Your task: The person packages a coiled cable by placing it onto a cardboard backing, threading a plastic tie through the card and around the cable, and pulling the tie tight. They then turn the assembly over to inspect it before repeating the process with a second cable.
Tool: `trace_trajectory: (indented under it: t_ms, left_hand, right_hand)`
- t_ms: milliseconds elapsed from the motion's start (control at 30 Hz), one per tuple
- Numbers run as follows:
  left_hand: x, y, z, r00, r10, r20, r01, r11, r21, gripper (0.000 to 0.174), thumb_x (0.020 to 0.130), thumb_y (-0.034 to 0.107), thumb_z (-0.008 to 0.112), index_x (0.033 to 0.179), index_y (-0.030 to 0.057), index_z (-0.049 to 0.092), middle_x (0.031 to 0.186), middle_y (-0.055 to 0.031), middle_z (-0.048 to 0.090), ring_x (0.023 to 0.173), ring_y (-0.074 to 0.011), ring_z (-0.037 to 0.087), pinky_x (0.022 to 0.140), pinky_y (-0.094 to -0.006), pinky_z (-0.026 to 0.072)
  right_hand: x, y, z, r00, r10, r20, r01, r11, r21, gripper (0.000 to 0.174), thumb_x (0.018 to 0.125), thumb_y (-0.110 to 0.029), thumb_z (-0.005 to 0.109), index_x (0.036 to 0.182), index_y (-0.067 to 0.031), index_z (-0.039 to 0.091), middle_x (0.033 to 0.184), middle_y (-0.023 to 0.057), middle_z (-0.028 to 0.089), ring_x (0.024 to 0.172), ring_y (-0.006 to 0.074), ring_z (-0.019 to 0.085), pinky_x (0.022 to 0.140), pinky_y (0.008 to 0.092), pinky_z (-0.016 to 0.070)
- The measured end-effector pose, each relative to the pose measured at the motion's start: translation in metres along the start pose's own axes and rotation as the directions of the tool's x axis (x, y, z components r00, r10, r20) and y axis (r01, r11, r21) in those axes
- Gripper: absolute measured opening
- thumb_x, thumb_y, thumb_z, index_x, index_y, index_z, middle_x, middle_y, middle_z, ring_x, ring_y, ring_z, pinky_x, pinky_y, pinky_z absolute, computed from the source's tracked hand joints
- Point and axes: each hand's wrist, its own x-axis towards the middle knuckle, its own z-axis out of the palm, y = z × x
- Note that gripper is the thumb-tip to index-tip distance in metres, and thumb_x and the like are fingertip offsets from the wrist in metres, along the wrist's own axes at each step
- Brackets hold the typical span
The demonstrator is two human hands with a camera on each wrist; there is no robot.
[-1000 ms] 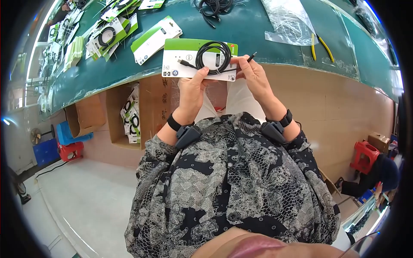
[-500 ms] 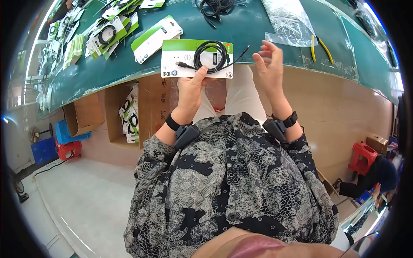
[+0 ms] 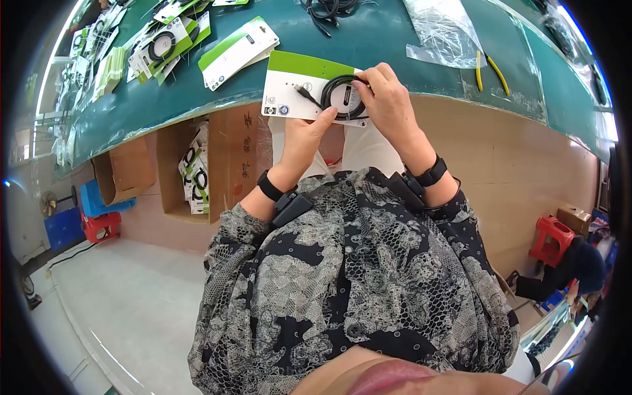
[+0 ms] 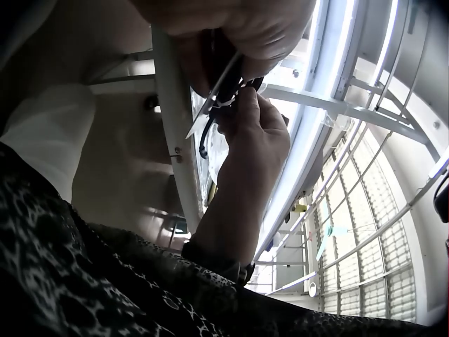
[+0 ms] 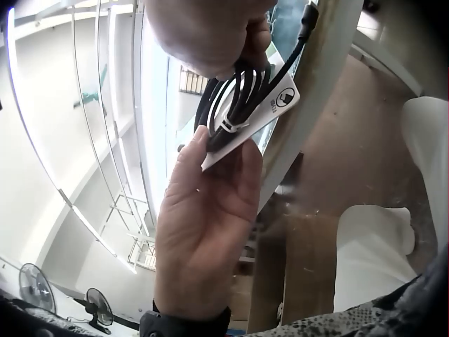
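A white-and-green packaging card (image 3: 280,89) is held low over the table's front edge. My left hand (image 3: 304,139) grips its lower edge, the thumb pressing a coiled black cable (image 3: 325,99) against the card's face. One cable plug (image 3: 303,91) points left across the card. At the coil's right side, my right hand (image 3: 390,105) pinches the loops between thumb and fingers. In the right wrist view a white tie (image 5: 228,126) binds the cable loops (image 5: 245,98), and the other cable end (image 5: 307,21) sticks out past the card.
More cards (image 3: 238,54) lie on the green table (image 3: 368,49), with piled carded cables (image 3: 161,46) to their left. Loose black cables (image 3: 327,13) sit at the back. A bag of ties (image 3: 444,33) and yellow-handled pliers (image 3: 497,76) lie right. A cardboard box (image 3: 170,178) stands below.
My right hand let go of the cable's end, swung away to the right with fingers spread, then came back onto the coil. The card has shifted slightly right and tilted.
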Motion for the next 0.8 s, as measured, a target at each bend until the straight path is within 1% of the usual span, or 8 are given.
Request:
trace_trajectory:
  t_ms: [67, 200, 300, 333, 433, 567, 733, 800]
  left_hand:
    - [-0.003, 0.002, 0.002, 1.0, -0.018, 0.012, 0.018, 1.0, 0.009, 0.028, 0.087, 0.006, 0.064, 0.113, 0.0005, 0.056, 0.105, -0.0037, 0.06, 0.09, -0.0093, 0.057, 0.073, -0.0243, 0.0494]
    - [-0.006, 0.007, 0.011, 0.996, -0.062, 0.071, 0.069, 0.992, -0.107, 0.024, 0.086, 0.005, 0.063, 0.108, -0.0008, 0.058, 0.1, -0.0038, 0.062, 0.086, -0.0097, 0.058, 0.069, -0.0257, 0.0503]
    - [0.003, -0.008, 0.001, 0.993, 0.121, -0.013, -0.115, 0.964, 0.24, 0.021, 0.083, 0.006, 0.062, 0.102, -0.0028, 0.06, 0.091, -0.0048, 0.064, 0.08, -0.0111, 0.06, 0.065, -0.0273, 0.0508]
    - [0.006, -0.009, 0.0, 0.992, 0.123, -0.015, -0.116, 0.963, 0.243, 0.021, 0.083, 0.006, 0.062, 0.102, -0.0028, 0.06, 0.091, -0.0048, 0.064, 0.08, -0.0111, 0.06, 0.065, -0.0273, 0.0508]
    - [0.007, -0.007, 0.004, 0.996, 0.081, -0.022, -0.069, 0.94, 0.335, 0.022, 0.08, 0.01, 0.062, 0.097, -0.0042, 0.06, 0.083, -0.0064, 0.065, 0.075, -0.0127, 0.062, 0.063, -0.028, 0.0504]
    - [0.013, -0.01, 0.005, 0.999, 0.034, 0.012, -0.036, 0.924, 0.38, 0.025, 0.08, 0.013, 0.062, 0.098, -0.0035, 0.059, 0.082, -0.0079, 0.065, 0.074, -0.0132, 0.062, 0.062, -0.0279, 0.0499]
    - [0.013, -0.008, 0.002, 0.995, 0.101, 0.009, -0.098, 0.933, 0.346, 0.028, 0.079, 0.015, 0.064, 0.1, -0.0033, 0.058, 0.081, -0.0079, 0.065, 0.074, -0.0129, 0.062, 0.061, -0.0283, 0.0494]
    - [0.015, -0.007, 0.0, 0.998, 0.064, 0.017, -0.066, 0.939, 0.338, 0.029, 0.08, 0.014, 0.064, 0.101, -0.0039, 0.058, 0.084, -0.0084, 0.065, 0.074, -0.0134, 0.062, 0.062, -0.0286, 0.0506]
  right_hand:
    - [-0.003, 0.002, 0.001, 1.0, 0.0, 0.007, 0.0, 0.999, -0.041, 0.012, 0.081, -0.008, 0.065, 0.09, -0.0008, 0.06, 0.085, 0.0118, 0.056, 0.067, 0.0282, 0.057, 0.061, 0.0342, 0.0478]
    - [-0.005, 0.006, 0.004, 0.999, 0.033, -0.024, -0.033, 0.999, -0.013, 0.01, 0.083, -0.009, 0.063, 0.088, -0.0007, 0.06, 0.083, 0.0117, 0.056, 0.067, 0.0306, 0.057, 0.06, 0.0354, 0.0472]
    - [-0.006, 0.002, 0.004, 0.999, 0.047, 0.021, -0.046, 0.998, -0.051, 0.012, 0.081, -0.012, 0.065, 0.086, -0.0022, 0.061, 0.083, 0.01, 0.057, 0.07, 0.03, 0.056, 0.062, 0.0374, 0.0455]
    - [-0.002, 0.0, 0.003, 0.999, 0.045, 0.021, -0.044, 0.998, -0.048, 0.012, 0.081, -0.012, 0.065, 0.086, -0.0022, 0.061, 0.083, 0.01, 0.057, 0.07, 0.03, 0.056, 0.062, 0.0374, 0.0455]
    - [0.018, -0.009, -0.003, 0.967, -0.255, 0.008, 0.255, 0.967, -0.025, 0.015, 0.078, -0.015, 0.069, 0.084, -0.004, 0.061, 0.083, 0.0079, 0.058, 0.074, 0.0285, 0.056, 0.064, 0.0384, 0.0437]
    - [0.022, -0.016, 0.02, 0.939, -0.318, 0.13, 0.318, 0.948, 0.024, 0.017, 0.074, -0.018, 0.072, 0.079, -0.0045, 0.062, 0.08, 0.0072, 0.059, 0.077, 0.027, 0.055, 0.066, 0.0384, 0.0425]
    - [0.025, -0.008, 0.031, 0.957, -0.211, 0.198, 0.194, 0.975, 0.106, 0.017, 0.075, -0.017, 0.073, 0.078, -0.0038, 0.063, 0.075, 0.0062, 0.06, 0.076, 0.0233, 0.057, 0.067, 0.035, 0.0441]
    - [0.027, -0.009, 0.032, 0.96, 0.056, 0.273, -0.15, 0.929, 0.337, 0.019, 0.074, -0.022, 0.074, 0.08, -0.0054, 0.065, 0.079, 0.006, 0.061, 0.075, 0.0232, 0.058, 0.066, 0.0341, 0.0453]
